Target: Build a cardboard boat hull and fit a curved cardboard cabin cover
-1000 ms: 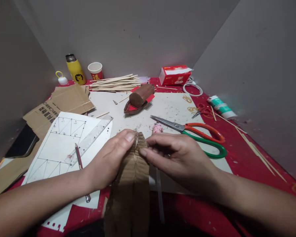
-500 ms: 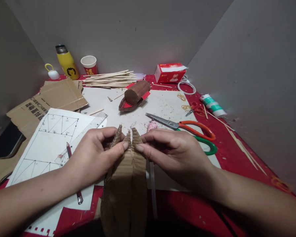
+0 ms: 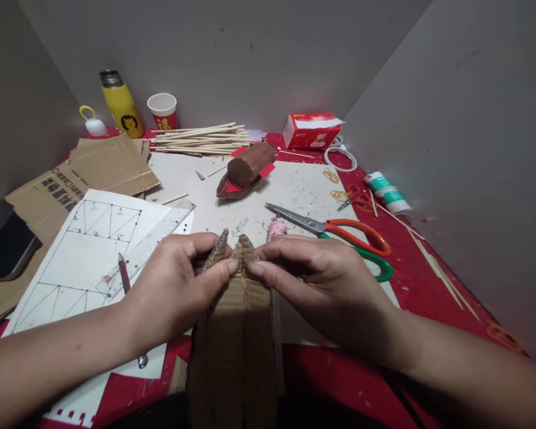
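A long brown cardboard piece (image 3: 232, 345), cut to points at its far end and creased along its length, stands between my hands. My left hand (image 3: 178, 280) pinches the left side of the pointed end, thumb on the inner face; one flap sticks up beside the fingers. Across from it, my right hand (image 3: 321, 280) grips the right tip between thumb and fingers. The two middle edges meet at the tip. Just beyond my right hand lie scissors (image 3: 321, 226) with orange and green handles. A pink-wrapped item (image 3: 277, 227) is partly hidden behind that hand.
A small brown model boat (image 3: 245, 170) sits on the white board (image 3: 178, 170). To the left are a drawing sheet (image 3: 93, 256), ruler (image 3: 161, 235), pencil (image 3: 124, 271), phone (image 3: 9, 250) and cardboard scraps (image 3: 111, 164). Wooden sticks (image 3: 201, 140), a bottle (image 3: 121, 107) and paper cup (image 3: 162, 113) line the back.
Both hands have brought the split tip edges of the cardboard together, closing the gap between them. The view has shifted slightly.
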A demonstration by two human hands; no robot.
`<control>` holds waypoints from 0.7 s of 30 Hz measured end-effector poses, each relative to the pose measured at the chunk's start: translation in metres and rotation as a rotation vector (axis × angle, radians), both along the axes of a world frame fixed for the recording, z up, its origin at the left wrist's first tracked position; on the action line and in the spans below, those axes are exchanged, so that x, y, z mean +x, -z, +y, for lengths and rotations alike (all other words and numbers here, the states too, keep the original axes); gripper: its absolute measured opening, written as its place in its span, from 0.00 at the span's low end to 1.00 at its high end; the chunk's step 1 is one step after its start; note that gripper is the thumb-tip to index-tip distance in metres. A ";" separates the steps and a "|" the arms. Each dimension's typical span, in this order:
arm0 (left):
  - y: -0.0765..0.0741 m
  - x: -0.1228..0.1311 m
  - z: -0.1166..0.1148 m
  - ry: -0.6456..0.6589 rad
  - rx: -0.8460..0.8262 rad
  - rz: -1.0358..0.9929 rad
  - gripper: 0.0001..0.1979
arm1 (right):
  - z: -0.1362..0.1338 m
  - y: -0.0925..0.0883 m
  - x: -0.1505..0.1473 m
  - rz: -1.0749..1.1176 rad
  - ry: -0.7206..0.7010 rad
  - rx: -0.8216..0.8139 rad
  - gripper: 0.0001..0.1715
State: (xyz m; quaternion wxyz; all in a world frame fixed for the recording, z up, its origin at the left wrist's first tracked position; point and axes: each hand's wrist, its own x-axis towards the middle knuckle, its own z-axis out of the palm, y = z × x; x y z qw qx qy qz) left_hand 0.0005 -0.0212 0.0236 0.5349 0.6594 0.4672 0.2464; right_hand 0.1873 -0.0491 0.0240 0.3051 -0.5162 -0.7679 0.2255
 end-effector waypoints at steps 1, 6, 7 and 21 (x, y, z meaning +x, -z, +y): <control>0.000 0.000 0.000 0.003 0.002 -0.003 0.09 | 0.000 0.000 0.000 0.007 -0.001 -0.002 0.11; 0.002 0.003 0.001 0.011 0.015 0.009 0.08 | 0.002 0.004 -0.001 0.027 -0.014 0.015 0.12; 0.003 0.003 0.001 0.002 0.018 0.010 0.08 | 0.002 0.005 -0.001 0.022 -0.017 0.025 0.12; 0.006 0.004 0.003 -0.015 0.050 -0.070 0.07 | 0.005 0.002 0.005 0.044 -0.117 0.068 0.18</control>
